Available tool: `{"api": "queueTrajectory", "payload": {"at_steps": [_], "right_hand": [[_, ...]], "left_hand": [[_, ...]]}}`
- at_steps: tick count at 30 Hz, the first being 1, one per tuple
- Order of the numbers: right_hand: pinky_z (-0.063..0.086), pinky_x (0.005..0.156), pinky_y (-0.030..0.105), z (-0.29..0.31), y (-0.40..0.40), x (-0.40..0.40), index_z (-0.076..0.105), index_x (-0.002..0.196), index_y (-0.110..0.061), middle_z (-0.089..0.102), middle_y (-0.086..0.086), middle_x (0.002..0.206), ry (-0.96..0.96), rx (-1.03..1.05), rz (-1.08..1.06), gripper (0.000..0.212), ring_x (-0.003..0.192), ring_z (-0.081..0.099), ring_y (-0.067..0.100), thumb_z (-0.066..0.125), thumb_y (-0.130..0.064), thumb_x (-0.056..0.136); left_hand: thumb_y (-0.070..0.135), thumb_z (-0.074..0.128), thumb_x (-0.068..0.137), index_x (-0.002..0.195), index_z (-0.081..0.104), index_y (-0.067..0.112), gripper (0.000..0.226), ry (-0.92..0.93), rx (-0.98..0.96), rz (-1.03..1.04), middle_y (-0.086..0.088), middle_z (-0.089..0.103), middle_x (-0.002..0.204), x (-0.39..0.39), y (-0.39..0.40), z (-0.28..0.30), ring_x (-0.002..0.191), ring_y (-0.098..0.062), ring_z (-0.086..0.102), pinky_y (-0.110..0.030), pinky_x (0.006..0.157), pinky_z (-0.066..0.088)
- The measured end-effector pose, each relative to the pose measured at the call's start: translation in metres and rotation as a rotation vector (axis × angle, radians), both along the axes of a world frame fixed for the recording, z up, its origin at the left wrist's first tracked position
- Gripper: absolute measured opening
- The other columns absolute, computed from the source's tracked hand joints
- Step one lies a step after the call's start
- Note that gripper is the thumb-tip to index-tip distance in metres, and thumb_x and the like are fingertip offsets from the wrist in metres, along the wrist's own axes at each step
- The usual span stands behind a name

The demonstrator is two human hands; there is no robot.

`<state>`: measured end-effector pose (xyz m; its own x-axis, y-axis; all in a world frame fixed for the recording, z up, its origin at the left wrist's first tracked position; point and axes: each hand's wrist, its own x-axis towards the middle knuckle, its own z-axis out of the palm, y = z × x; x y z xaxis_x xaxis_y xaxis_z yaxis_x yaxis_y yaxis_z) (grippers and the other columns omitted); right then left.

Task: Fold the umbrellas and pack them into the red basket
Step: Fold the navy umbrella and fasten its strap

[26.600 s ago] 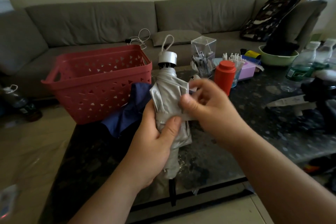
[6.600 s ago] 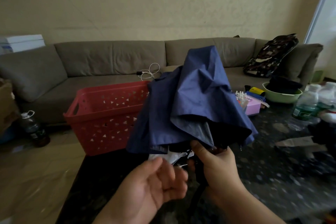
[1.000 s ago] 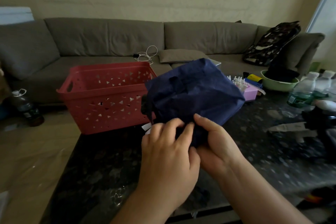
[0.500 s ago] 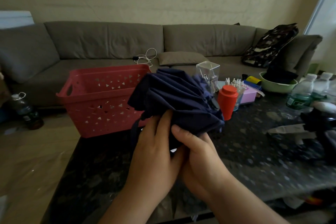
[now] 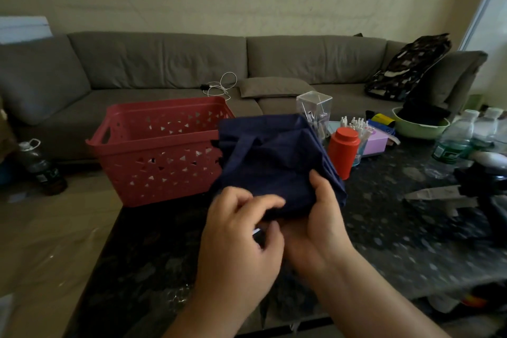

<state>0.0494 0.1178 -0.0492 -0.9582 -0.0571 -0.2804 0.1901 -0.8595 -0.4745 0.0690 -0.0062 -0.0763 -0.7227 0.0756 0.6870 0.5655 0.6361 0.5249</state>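
Folding the blue umbrella, not packed yet

The dark blue umbrella (image 5: 277,164) is bunched up and held above the tabletop (image 5: 384,241), just beside the red basket (image 5: 162,145). It looks only partly folded, and it must still go into the basket; I cannot see what is inside the basket. The right hand (image 5: 319,217) is closed on the cloth from below, thumb on top. The left hand (image 5: 241,239) is curled, its fingers pinching the cloth's lower edge.

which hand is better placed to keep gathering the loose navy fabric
Left. The right hand already clamps the navy umbrella, thumb over the cloth; the left hand sits at its lower edge, fingers loosely curled, seemingly free.
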Motion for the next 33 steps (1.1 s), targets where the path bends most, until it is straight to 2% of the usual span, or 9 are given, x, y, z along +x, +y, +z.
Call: {"api": "queueTrajectory", "payload": {"at_steps": [2, 6, 11, 15, 20, 23, 27, 30, 33], "right_hand": [[0.044, 0.113, 0.058, 0.000, 0.004, -0.004, 0.064, 0.141, -0.015, 0.069, 0.024, 0.133, 0.021, -0.078, -0.072, 0.068, 0.124, 0.065, 0.048, 0.059, -0.063, 0.093], [0.045, 0.112, 0.059, 0.003, 0.000, 0.002, 0.067, 0.136, -0.018, 0.071, 0.022, 0.130, 0.078, -0.094, -0.113, 0.064, 0.122, 0.066, 0.047, 0.056, -0.064, 0.093], [0.051, 0.108, 0.050, -0.008, -0.014, 0.012, 0.072, 0.130, -0.011, 0.075, 0.019, 0.122, 0.038, 0.028, -0.034, 0.056, 0.110, 0.073, 0.037, 0.070, -0.047, 0.087], [0.053, 0.070, 0.029, -0.023, -0.013, 0.016, 0.074, 0.126, -0.013, 0.076, 0.009, 0.104, -0.001, 0.339, 0.212, 0.068, 0.077, 0.067, 0.021, 0.082, -0.051, 0.070], [0.047, 0.059, 0.024, -0.008, 0.021, 0.017, 0.078, 0.086, -0.021, 0.072, 0.006, 0.082, 0.253, 1.112, 0.651, 0.021, 0.063, 0.059, 0.015, 0.085, -0.038, 0.075], [0.047, 0.064, 0.033, 0.006, 0.038, 0.010, 0.073, 0.079, -0.009, 0.066, 0.010, 0.071, 0.383, 1.326, 0.434, 0.039, 0.066, 0.056, 0.021, 0.089, -0.044, 0.075], [0.049, 0.060, 0.034, 0.015, 0.028, 0.007, 0.076, 0.086, -0.019, 0.063, 0.014, 0.071, 0.682, 1.214, -0.060, 0.009, 0.062, 0.056, 0.026, 0.079, -0.012, 0.090], [0.056, 0.071, 0.031, 0.006, 0.017, 0.006, 0.081, 0.104, -0.035, 0.064, 0.001, 0.082, 0.972, 1.401, -0.075, 0.029, 0.076, 0.065, 0.021, 0.078, -0.009, 0.091], [0.055, 0.074, 0.023, -0.002, 0.014, 0.000, 0.079, 0.113, -0.038, 0.063, -0.010, 0.087, 0.926, 1.525, -0.064, 0.034, 0.081, 0.066, 0.017, 0.078, -0.011, 0.092]], "left_hand": [[0.021, 0.080, 0.087, 0.087, 0.075, 0.034, 0.015, -0.406, 0.442, -0.093, 0.007, 0.067, 0.091, 0.007, 0.011, 0.007, 0.087, -0.008, 0.065, -0.012, 0.075, 0.048], [0.035, 0.069, 0.098, 0.109, 0.075, 0.021, 0.019, -1.006, 1.112, -0.275, -0.005, 0.081, 0.107, -0.004, 0.026, 0.015, 0.100, -0.020, 0.074, -0.034, 0.087, 0.053], [0.039, 0.072, 0.089, 0.129, 0.068, 0.015, 0.046, -0.842, 1.295, -0.258, -0.006, 0.080, 0.115, -0.016, 0.015, 0.027, 0.108, -0.024, 0.077, -0.042, 0.097, 0.057], [0.030, 0.071, 0.097, 0.123, 0.070, 0.010, 0.033, -0.801, 1.454, -0.168, -0.013, 0.080, 0.110, -0.031, 0.000, 0.025, 0.099, -0.031, 0.079, -0.045, 0.089, 0.061], [0.025, 0.070, 0.096, 0.134, 0.068, 0.020, 0.039, -0.726, 1.596, -0.165, -0.010, 0.078, 0.119, -0.057, -0.026, 0.009, 0.110, -0.031, 0.075, -0.056, 0.092, 0.061], [0.030, 0.078, 0.085, 0.141, 0.065, 0.023, 0.058, -0.748, 1.611, -0.249, -0.013, 0.073, 0.131, -0.070, -0.042, 0.003, 0.119, -0.037, 0.071, -0.067, 0.101, 0.052], [0.036, 0.087, 0.071, 0.141, 0.065, 0.023, 0.075, -0.764, 1.661, -0.303, -0.014, 0.071, 0.134, -0.077, -0.048, 0.003, 0.120, -0.042, 0.070, -0.068, 0.106, 0.049], [0.041, 0.088, 0.060, 0.139, 0.066, 0.021, 0.085, -0.764, 1.665, -0.274, -0.016, 0.072, 0.131, -0.078, -0.046, 0.005, 0.117, -0.043, 0.071, -0.065, 0.105, 0.051], [0.045, 0.087, 0.056, 0.138, 0.067, 0.019, 0.088, -0.743, 1.625, -0.239, -0.016, 0.073, 0.129, -0.078, -0.044, 0.005, 0.114, -0.042, 0.072, -0.063, 0.103, 0.053]]}}
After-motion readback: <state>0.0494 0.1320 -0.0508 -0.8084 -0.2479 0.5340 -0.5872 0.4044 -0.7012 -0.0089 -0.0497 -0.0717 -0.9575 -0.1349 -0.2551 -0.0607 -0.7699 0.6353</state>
